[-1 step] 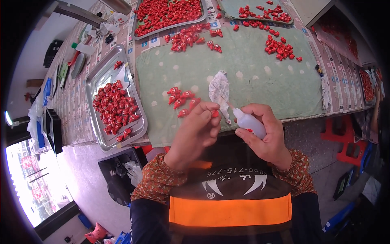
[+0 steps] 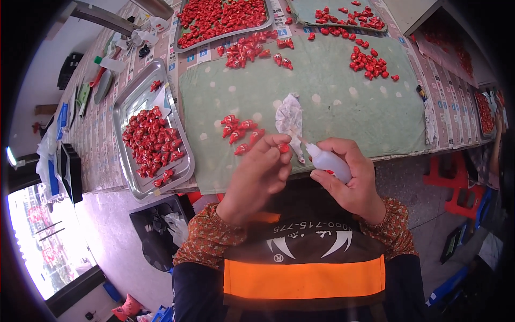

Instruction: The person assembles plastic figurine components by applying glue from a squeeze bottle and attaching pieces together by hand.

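Observation:
My left hand [image 2: 257,174] is closed, pinching a small shiny red piece [image 2: 283,148] between thumb and fingertip; the fingers cover most of it. In my right hand [image 2: 351,177] is a translucent squeeze bottle [image 2: 331,163], tilted so its thin nozzle points up and left toward the red piece. A small gap separates the nozzle tip from my left fingertips. Under the nozzle, a crumpled pale cloth [image 2: 289,114] lies on the green spotted mat [image 2: 343,115]. Just beyond my left hand sits a loose cluster of red figurines [image 2: 236,129] with pale markings.
A steel tray [image 2: 188,172] holding many red figurines stands at the left. Another full tray [image 2: 263,25] and a shallow tray [image 2: 306,22] lie at the back. More red pieces [image 2: 370,64] rest on the mat's far side. Red stools [image 2: 448,172] stand below, right.

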Tool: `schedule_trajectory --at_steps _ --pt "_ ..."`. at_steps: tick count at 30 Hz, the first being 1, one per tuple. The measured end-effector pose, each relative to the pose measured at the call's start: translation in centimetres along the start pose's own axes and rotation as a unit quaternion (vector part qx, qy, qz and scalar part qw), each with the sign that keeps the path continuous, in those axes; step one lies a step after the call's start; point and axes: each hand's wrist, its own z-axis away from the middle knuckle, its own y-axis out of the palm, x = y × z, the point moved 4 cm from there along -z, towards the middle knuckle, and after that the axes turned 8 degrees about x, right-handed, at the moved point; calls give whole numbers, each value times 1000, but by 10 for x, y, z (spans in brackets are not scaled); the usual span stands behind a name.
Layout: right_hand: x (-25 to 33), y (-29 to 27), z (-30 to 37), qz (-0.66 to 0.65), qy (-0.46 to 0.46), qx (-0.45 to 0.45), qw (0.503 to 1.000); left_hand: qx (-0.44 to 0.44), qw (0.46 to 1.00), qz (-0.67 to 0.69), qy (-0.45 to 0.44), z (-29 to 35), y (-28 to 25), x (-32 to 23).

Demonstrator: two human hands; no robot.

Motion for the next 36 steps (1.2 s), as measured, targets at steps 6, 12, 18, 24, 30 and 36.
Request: schedule_trajectory --at_steps 6,12,18,24,30,36 --pt "16 -6 -3 33 -15 5 999 72 993 89 7 2 -8 5" --pt "15 -7 7 -56 -9 4 998 79 988 135 9 4 -8 11" --pt "23 -7 5 14 -68 13 997 79 987 138 -4 4 -13 19" --pt "32 -5 3 54 -122 4 991 108 980 163 -16 4 -12 24" --pt "32 -2 4 99 -125 34 987 112 982 151 -17 3 -10 26" --pt "33 -1 3 96 -137 29 985 94 985 142 -22 4 -10 26"
